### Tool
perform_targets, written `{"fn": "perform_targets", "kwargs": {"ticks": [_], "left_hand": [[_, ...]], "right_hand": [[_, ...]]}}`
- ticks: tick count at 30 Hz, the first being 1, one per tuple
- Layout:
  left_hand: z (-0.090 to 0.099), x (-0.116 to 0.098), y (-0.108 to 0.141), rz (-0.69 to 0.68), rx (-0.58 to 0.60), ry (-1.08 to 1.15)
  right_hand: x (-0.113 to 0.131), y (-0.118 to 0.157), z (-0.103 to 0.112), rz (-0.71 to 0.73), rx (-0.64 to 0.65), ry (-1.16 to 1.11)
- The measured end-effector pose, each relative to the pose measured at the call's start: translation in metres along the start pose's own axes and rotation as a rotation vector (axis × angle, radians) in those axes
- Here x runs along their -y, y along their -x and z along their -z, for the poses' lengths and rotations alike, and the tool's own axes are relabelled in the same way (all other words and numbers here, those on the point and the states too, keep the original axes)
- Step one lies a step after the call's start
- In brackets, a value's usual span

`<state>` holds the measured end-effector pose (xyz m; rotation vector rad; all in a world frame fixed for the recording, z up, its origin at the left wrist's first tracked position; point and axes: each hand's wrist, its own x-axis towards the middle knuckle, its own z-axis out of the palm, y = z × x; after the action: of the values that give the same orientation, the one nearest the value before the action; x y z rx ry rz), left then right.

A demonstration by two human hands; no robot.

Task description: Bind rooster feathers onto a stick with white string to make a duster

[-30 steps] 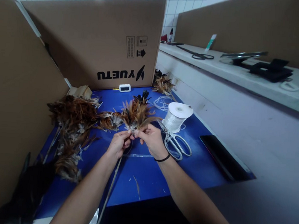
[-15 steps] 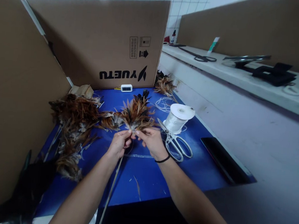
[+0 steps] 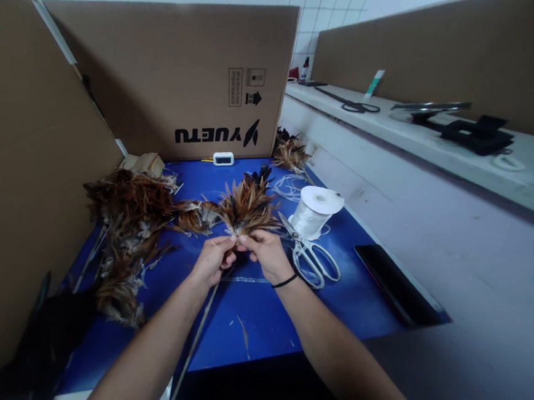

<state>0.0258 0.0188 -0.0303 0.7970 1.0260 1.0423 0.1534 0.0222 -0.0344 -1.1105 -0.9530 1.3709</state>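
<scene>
A fanned bundle of brown and black feathers (image 3: 248, 205) stands up from my fingertips at the middle of the blue table. My left hand (image 3: 213, 259) pinches its pale base, with a thin stick (image 3: 194, 345) running down from beneath that hand toward me. Close beside it, my right hand (image 3: 266, 254) is closed on the same base, thumb and fingers together. Just right of it lie scissors (image 3: 311, 256) with pale handles, blades reaching to the feathers. Behind them stands a white spool (image 3: 312, 216) of clear ribbon. Exactly how the stick meets the feathers is hidden by my fingers.
Loose brown feathers (image 3: 131, 214) are heaped on the left. A small white display (image 3: 223, 159) sits before the cardboard panel (image 3: 165, 81). A black phone (image 3: 396, 284) lies at the right edge. Another feather bundle (image 3: 290, 151) rests at the back. A ledge (image 3: 393, 120) holds black scissors (image 3: 355, 106).
The whole view has shifted slightly. Both hands keep their pinch at the base of the feather bundle, with only slight finger movement.
</scene>
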Motion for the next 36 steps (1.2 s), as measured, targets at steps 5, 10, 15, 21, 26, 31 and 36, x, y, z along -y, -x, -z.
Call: {"fn": "perform_targets", "kwargs": {"ticks": [5,10,15,21,26,31,36], "left_hand": [[0.001,0.0,-0.001,-0.025,0.007,0.012],[-0.001,0.002,-0.001,-0.023,-0.023,0.029],[-0.002,0.003,-0.001,-0.002,-0.004,0.013],[-0.003,0.002,0.0,0.016,0.045,-0.048],[-0.003,0.003,0.0,-0.006,0.032,-0.035],[0.0,0.005,0.0,0.037,0.108,-0.019],[0.001,0.003,0.001,0.054,0.08,-0.005]], "right_hand": [[-0.001,0.001,-0.002,0.0,-0.03,0.028],[-0.001,0.002,-0.004,0.015,-0.085,0.045],[-0.002,0.001,-0.004,0.022,-0.115,0.06],[-0.008,-0.002,-0.002,0.013,-0.078,0.058],[-0.006,-0.001,-0.002,0.055,-0.088,0.076],[-0.008,-0.002,-0.001,0.06,-0.055,0.102],[-0.013,-0.004,0.003,0.014,-0.031,0.095]]}}
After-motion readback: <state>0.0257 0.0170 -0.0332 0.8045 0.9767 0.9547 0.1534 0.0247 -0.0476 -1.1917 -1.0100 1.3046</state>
